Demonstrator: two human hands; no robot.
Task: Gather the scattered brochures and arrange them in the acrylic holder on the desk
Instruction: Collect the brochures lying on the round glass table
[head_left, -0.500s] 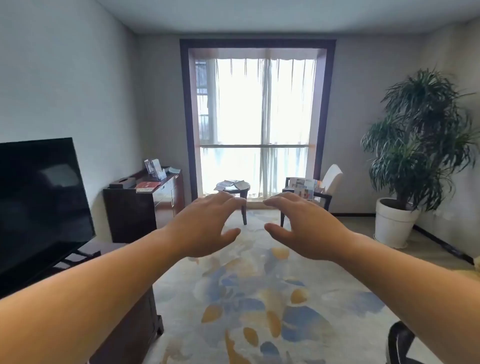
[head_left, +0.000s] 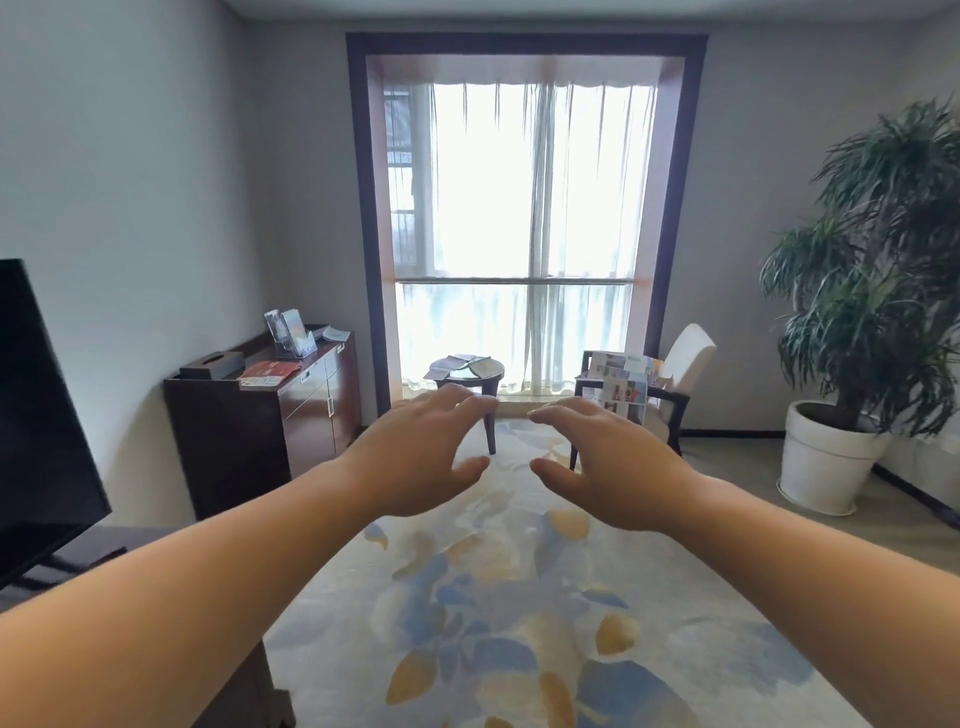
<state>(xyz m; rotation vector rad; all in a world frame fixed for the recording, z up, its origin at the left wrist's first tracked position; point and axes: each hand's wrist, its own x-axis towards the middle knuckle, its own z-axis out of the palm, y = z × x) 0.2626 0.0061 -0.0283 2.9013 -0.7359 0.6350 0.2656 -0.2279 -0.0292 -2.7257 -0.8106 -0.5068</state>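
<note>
Since the earlier frame we have drawn slightly nearer the tall curtained window (head_left: 519, 208): the flat black television (head_left: 41, 415) sits farther left and the green potted plant in a white pot (head_left: 852, 291) farther right; our hands keep the same pose.

- Left hand (head_left: 415, 457): empty, palm down, fingers spread wide and gently arched, raised above the rug.
- Right hand (head_left: 608, 462): likewise empty and spread, fingertips near the left's, not touching.
- Clear acrylic holder (head_left: 291, 332): upright on the dark wooden table (head_left: 311, 410) by the left wall, a few brochures standing in it.
- Red brochure (head_left: 270, 373): flat on that table, between the holder and a black tissue box (head_left: 212, 364).
- Pale brochure (head_left: 335, 333): flat at the table's far end, just beside the holder.
- Folded brochures (head_left: 460, 364): scattered on the small round side table (head_left: 470, 379) before the window.
- Colourful brochures (head_left: 623, 387): propped on the white upholstered armchair (head_left: 685, 358), right of the side table.
- Blue and orange floral rug (head_left: 519, 623): beneath our arms.
</note>
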